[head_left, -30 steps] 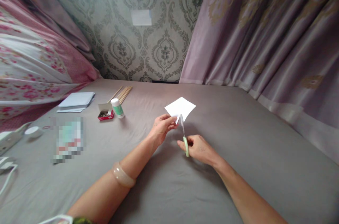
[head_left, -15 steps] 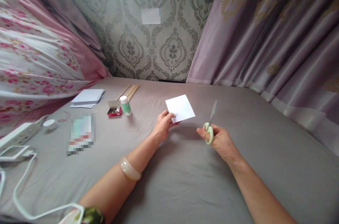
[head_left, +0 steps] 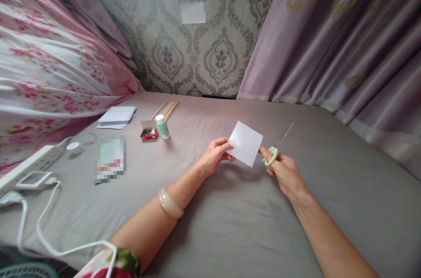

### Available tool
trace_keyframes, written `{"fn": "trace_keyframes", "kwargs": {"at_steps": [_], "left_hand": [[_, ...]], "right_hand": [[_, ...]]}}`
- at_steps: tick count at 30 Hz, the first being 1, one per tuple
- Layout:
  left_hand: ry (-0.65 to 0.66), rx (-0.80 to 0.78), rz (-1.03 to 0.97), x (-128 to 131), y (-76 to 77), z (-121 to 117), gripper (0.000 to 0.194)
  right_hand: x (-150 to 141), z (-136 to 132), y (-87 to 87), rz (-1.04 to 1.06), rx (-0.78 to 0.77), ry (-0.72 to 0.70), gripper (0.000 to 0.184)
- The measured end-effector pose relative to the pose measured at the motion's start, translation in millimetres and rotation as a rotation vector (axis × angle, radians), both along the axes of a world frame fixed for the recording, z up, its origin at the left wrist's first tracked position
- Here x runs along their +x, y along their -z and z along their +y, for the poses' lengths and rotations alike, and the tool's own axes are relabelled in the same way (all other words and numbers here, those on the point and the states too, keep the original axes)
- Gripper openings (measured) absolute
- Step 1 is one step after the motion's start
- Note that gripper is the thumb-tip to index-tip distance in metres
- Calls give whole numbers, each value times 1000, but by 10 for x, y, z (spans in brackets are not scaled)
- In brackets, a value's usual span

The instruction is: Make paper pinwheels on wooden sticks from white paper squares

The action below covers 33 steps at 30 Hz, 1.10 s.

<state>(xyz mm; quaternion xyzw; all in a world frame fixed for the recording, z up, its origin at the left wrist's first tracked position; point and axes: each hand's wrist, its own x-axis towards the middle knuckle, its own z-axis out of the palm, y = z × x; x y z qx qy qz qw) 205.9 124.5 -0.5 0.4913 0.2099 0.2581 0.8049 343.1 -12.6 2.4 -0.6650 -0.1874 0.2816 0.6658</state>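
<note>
A square of white paper (head_left: 246, 144) is pinched at its left corner by my left hand (head_left: 217, 155), thumb on top, held up above the grey cloth. My right hand (head_left: 286, 172) has light green-handled scissors (head_left: 272, 156) hooked round its fingers, the blades pointing up and away to the right. The right fingertips are close to the paper's right edge; whether they touch it I cannot tell. Farther off to the left stand a glue stick (head_left: 163, 127) with a white cap and a small red box (head_left: 149, 133) with its lid up and small bits inside.
Wooden sticks (head_left: 170, 110) lie behind the glue stick. A stack of white paper (head_left: 117, 115) is at the far left. Nearer are a blurred packet (head_left: 111, 159), a white round cap (head_left: 74, 148), a power strip (head_left: 39, 164) and a white cable (head_left: 49, 208) running by my left arm.
The paper has turned and tilted in my left hand. My right hand has come nearer to its edge, and the scissors now lean farther right. The view has shifted slightly.
</note>
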Motion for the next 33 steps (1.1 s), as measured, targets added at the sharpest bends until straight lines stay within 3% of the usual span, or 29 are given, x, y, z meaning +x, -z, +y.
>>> {"fn": "trace_keyframes", "kwargs": {"at_steps": [8,19,26,33], "left_hand": [[0,-27,17,-1,-7,16,16],[-80,61,109,6,17,2,12],[-75,79,128,12,31,2,14],[-46,-57,24,-5,19,17,33]], "right_hand": [[-61,-5,-77,123,117,-63,46],[-102,-44,-121,53,120,-124,35],[-73,-18,8,-4,26,-60,39],[-106,11,47,-46,101,28,40]]}}
